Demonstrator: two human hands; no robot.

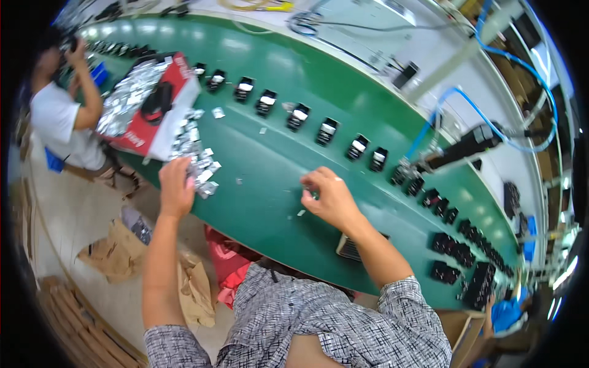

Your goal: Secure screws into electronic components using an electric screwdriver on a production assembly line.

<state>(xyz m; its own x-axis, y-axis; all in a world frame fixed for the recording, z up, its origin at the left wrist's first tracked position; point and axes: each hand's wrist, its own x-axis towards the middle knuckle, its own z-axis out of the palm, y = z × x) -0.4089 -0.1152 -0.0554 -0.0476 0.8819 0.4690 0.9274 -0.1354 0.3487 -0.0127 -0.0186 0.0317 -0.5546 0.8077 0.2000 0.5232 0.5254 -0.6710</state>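
Observation:
My left hand [176, 189] is at the near edge of a spill of small silver foil packets [195, 153], its fingertips beside them and the thumb apart from the fingers. Over the middle of the green table [257, 184] my right hand [331, 197] is curled, thumb and fingers drawn in; whatever they hold is too small to make out. Beyond it runs a row of small black devices [298, 116], each with a white patch on top. Small light scraps [301, 213] lie near my right hand.
A red and white box [144, 126] heaped with silver packets stands at left, a black object [158, 102] on it. A dark-screened device [348, 248] lies by my right forearm. A black tool [460, 148] with a blue hose hangs at right. Another person [67, 116] works at far left.

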